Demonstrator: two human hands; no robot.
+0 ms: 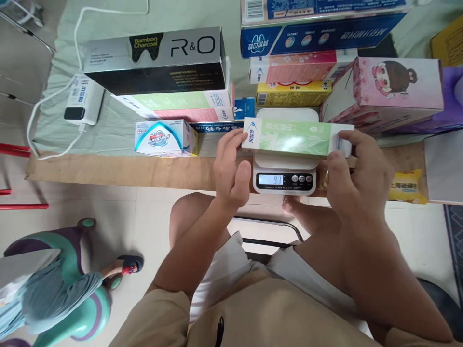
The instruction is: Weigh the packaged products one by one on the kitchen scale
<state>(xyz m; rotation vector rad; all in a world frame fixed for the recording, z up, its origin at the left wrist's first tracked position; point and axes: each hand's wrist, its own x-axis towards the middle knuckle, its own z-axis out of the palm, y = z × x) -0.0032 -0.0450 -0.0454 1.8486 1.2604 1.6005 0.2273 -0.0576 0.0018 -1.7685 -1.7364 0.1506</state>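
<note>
A long green and white toothpaste box lies across the white kitchen scale. The scale's display reads 91. My left hand touches the box's left end with its fingertips. The box's right end sits between the fingers of my right hand. The scale stands at the near edge of a low wooden board.
Stacked boxes fill the board behind the scale: a black R&O box, a small blue soap box, blue, pink and yellow boxes, a pink cartoon box. A power bank with white cable lies left. A child's ride-on toy stands lower left.
</note>
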